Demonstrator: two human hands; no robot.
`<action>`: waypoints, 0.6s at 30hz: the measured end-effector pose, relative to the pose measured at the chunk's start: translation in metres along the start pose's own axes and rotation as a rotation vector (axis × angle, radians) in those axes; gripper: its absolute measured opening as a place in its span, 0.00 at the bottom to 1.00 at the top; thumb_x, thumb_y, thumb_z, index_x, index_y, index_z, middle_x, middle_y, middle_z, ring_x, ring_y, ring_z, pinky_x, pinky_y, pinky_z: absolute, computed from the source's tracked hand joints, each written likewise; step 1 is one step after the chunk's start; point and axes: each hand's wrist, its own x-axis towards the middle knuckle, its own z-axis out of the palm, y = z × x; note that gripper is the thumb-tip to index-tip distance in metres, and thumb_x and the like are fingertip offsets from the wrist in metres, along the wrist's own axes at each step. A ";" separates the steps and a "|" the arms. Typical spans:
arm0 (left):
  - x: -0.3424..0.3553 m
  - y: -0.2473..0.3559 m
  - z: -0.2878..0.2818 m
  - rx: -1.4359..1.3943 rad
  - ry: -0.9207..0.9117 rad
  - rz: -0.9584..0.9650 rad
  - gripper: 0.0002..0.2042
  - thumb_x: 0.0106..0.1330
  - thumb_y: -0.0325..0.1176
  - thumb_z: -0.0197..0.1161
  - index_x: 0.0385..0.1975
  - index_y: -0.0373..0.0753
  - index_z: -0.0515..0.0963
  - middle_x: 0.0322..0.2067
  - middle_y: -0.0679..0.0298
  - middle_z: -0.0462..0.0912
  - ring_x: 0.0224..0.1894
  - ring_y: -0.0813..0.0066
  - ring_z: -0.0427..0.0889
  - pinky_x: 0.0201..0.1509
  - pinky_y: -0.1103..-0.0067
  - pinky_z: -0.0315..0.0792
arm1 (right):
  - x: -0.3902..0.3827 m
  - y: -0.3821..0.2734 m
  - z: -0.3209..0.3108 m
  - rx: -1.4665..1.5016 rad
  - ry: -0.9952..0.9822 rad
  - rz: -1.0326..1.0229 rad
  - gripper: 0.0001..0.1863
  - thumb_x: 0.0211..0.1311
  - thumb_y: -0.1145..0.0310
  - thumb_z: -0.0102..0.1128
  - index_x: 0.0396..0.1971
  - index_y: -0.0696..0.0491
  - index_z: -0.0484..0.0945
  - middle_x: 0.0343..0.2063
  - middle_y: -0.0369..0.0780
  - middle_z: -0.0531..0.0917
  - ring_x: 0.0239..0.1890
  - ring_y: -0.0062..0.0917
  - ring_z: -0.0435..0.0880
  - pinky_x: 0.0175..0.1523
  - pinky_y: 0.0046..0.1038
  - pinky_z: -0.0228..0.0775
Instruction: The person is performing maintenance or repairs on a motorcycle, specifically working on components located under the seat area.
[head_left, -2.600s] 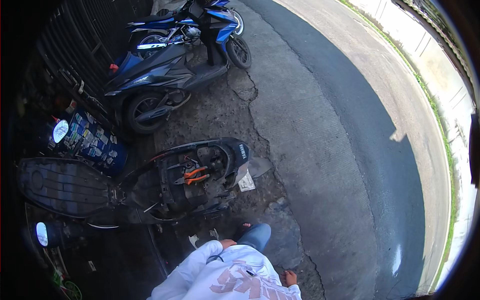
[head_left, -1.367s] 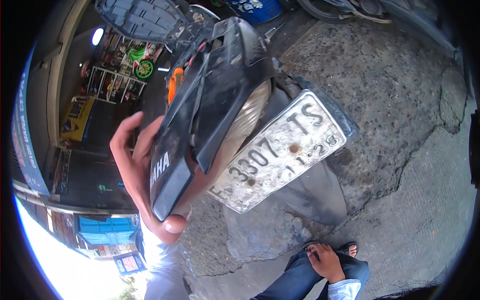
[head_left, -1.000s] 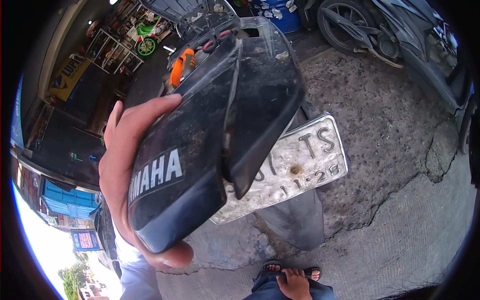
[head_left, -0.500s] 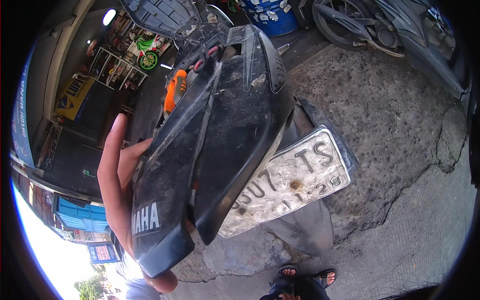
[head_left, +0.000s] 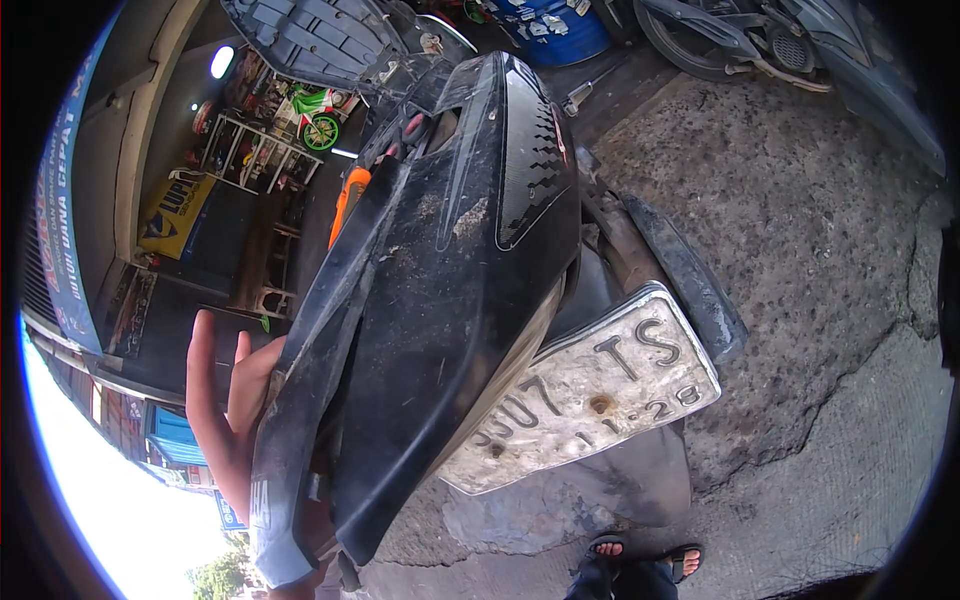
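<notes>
My left hand [head_left: 225,430] grips the outer edge of the black tail panel [head_left: 420,330] of a scooter, some fingers raised and apart, the thumb side hidden under it. At its lower tip the panel shows a gap between two pieces. Beneath it hangs a white, dirty number plate [head_left: 625,385] on a dark mudguard [head_left: 680,280]. An orange-handled tool [head_left: 349,200] lies in the scooter's open compartment, in front of the raised seat [head_left: 305,40]. My right hand is out of view.
A blue drum [head_left: 545,25] and another parked scooter [head_left: 820,55] stand at the top. A workshop at left holds a rack [head_left: 260,150] and a green motorbike [head_left: 320,130]. My sandalled feet [head_left: 685,562] are on cracked concrete [head_left: 820,260] at the bottom.
The view has come close over the scooter's rear. My left hand has shifted with the panel, whose lower gap looks wider. My right hand has left the view at the bottom.
</notes>
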 end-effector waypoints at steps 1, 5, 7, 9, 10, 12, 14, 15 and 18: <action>-0.002 0.002 0.001 -0.044 0.025 -0.040 0.35 0.58 0.26 0.62 0.64 0.34 0.51 0.42 0.53 0.80 0.50 0.64 0.78 0.71 0.56 0.46 | 0.001 0.000 -0.002 -0.003 -0.023 0.003 0.24 0.64 0.50 0.44 0.46 0.54 0.75 0.48 0.51 0.77 0.51 0.48 0.75 0.53 0.44 0.68; -0.004 0.001 0.002 -0.122 0.017 -0.010 0.41 0.53 0.29 0.67 0.64 0.31 0.48 0.42 0.53 0.79 0.50 0.64 0.78 0.70 0.56 0.47 | 0.008 -0.002 -0.008 -0.045 -0.093 -0.017 0.24 0.64 0.50 0.43 0.46 0.53 0.75 0.48 0.50 0.77 0.52 0.47 0.74 0.55 0.44 0.67; -0.004 -0.001 -0.002 -0.065 -0.048 0.133 0.46 0.49 0.31 0.71 0.64 0.30 0.47 0.42 0.53 0.79 0.49 0.63 0.78 0.70 0.55 0.48 | 0.011 -0.004 -0.010 -0.074 -0.111 -0.036 0.24 0.64 0.49 0.43 0.46 0.53 0.75 0.48 0.49 0.77 0.52 0.47 0.74 0.56 0.44 0.66; -0.007 -0.004 -0.003 -0.106 -0.041 0.143 0.47 0.47 0.32 0.73 0.63 0.30 0.46 0.41 0.52 0.78 0.48 0.63 0.79 0.70 0.55 0.49 | 0.011 -0.007 -0.010 -0.030 -0.111 0.053 0.24 0.64 0.49 0.43 0.46 0.53 0.75 0.49 0.49 0.77 0.52 0.47 0.74 0.56 0.44 0.66; -0.007 -0.005 -0.004 -0.120 -0.037 0.148 0.48 0.46 0.32 0.73 0.63 0.29 0.46 0.41 0.52 0.78 0.47 0.63 0.79 0.70 0.55 0.49 | 0.012 -0.008 -0.009 -0.055 -0.169 0.074 0.24 0.64 0.49 0.43 0.46 0.53 0.75 0.49 0.49 0.77 0.52 0.46 0.75 0.56 0.44 0.65; -0.006 -0.007 -0.005 -0.094 -0.077 0.145 0.41 0.57 0.32 0.67 0.66 0.34 0.46 0.43 0.53 0.79 0.51 0.65 0.77 0.71 0.62 0.50 | 0.011 -0.009 -0.008 -0.084 -0.230 0.099 0.24 0.64 0.49 0.43 0.46 0.53 0.75 0.49 0.49 0.77 0.52 0.46 0.75 0.57 0.44 0.65; -0.005 -0.008 -0.005 -0.102 -0.070 0.124 0.42 0.56 0.31 0.67 0.66 0.34 0.45 0.44 0.53 0.78 0.52 0.65 0.77 0.70 0.62 0.51 | 0.009 -0.009 -0.007 -0.074 -0.178 0.079 0.23 0.63 0.49 0.43 0.45 0.53 0.75 0.48 0.48 0.77 0.50 0.46 0.76 0.55 0.44 0.66; -0.004 -0.008 -0.005 -0.067 -0.065 0.094 0.43 0.55 0.31 0.68 0.66 0.34 0.45 0.45 0.52 0.78 0.52 0.65 0.77 0.70 0.62 0.52 | 0.008 -0.009 -0.006 -0.072 -0.149 0.074 0.23 0.63 0.50 0.43 0.45 0.53 0.75 0.48 0.48 0.78 0.49 0.46 0.76 0.54 0.44 0.67; -0.008 -0.008 0.002 -0.183 0.083 0.029 0.40 0.52 0.24 0.68 0.61 0.29 0.47 0.37 0.52 0.79 0.45 0.66 0.79 0.66 0.61 0.59 | 0.006 -0.011 -0.006 -0.068 -0.080 0.046 0.23 0.63 0.50 0.44 0.45 0.52 0.75 0.46 0.48 0.78 0.47 0.45 0.77 0.52 0.44 0.69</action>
